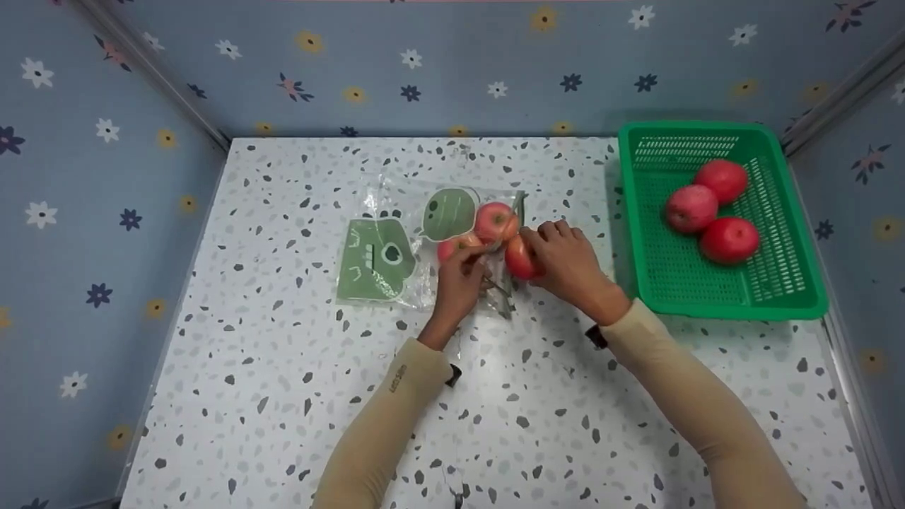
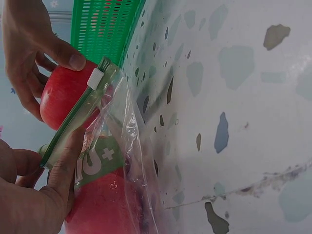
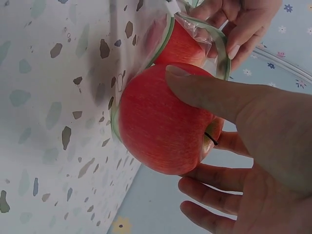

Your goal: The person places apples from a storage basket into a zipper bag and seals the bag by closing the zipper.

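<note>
At the bag rim (image 2: 72,118), the right hand (image 1: 565,261) grips an apple (image 3: 161,122) in its fingers (image 3: 217,176); the left hand (image 1: 459,279) pinches that rim, partly hiding a bagged apple (image 1: 450,247).

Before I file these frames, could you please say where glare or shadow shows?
Head view: a pale glare patch on the table; left wrist view: bright streaks along the clear bag; right wrist view: a soft shadow on the table, left of the nearest apple.
</note>
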`<action>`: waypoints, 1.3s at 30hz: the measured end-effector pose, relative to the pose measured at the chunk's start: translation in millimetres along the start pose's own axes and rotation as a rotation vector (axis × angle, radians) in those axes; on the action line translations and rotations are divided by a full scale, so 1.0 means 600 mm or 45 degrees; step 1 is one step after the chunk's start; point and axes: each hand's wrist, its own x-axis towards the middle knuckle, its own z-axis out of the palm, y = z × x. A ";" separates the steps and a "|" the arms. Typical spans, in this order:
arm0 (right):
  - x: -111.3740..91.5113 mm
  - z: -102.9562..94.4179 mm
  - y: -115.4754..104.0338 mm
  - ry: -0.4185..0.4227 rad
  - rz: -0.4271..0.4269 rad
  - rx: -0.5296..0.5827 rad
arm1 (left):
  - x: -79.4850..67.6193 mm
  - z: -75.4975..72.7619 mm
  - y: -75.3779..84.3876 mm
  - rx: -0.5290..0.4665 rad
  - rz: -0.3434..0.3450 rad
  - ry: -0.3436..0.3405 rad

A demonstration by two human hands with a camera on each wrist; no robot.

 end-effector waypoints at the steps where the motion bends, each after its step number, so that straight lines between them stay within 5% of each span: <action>1: 0.001 0.002 0.000 0.007 -0.003 0.001 | 0.000 0.000 0.000 -0.003 -0.004 0.000; 9: 0.006 0.018 -0.002 0.080 -0.037 -0.002 | 0.002 0.001 -0.002 -0.037 -0.029 -0.010; 21: 0.020 0.031 -0.007 0.089 -0.033 -0.038 | 0.004 0.001 -0.004 0.082 0.047 0.011; 39: 0.035 0.054 -0.012 0.046 0.089 0.232 | 0.001 -0.001 -0.005 0.071 0.091 0.017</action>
